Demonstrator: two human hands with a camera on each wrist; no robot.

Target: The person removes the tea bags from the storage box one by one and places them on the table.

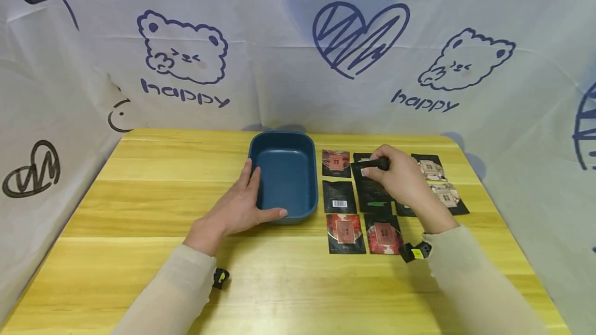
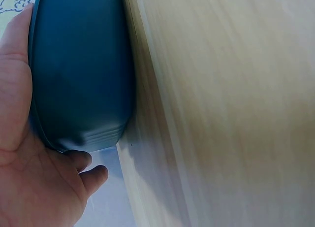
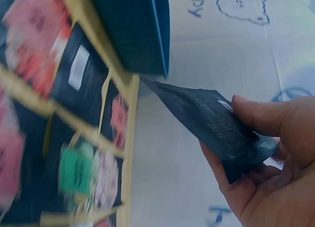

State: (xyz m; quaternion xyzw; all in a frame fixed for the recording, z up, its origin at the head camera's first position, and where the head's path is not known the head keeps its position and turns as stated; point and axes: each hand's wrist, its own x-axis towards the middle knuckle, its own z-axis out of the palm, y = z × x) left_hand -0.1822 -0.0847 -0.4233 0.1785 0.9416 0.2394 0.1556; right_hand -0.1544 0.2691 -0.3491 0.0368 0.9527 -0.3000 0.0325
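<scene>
A deep blue plastic bin stands on the table. My left hand rests against its near left corner, thumb along the near rim and fingers by the left side; in the left wrist view the palm lies beside the bin's wall. Between thumb and fingers, my right hand pinches a small black sachet, tilted and raised above the table. The printed back with a white barcode faces the right wrist camera. In the head view this sachet is seen almost edge-on.
Flat sachets lie right of the bin: a red-fronted one, one barcode side up, two red ones in front. Pale-fronted sachets lie farther right, partly behind my right arm. A printed cloth hangs behind the table.
</scene>
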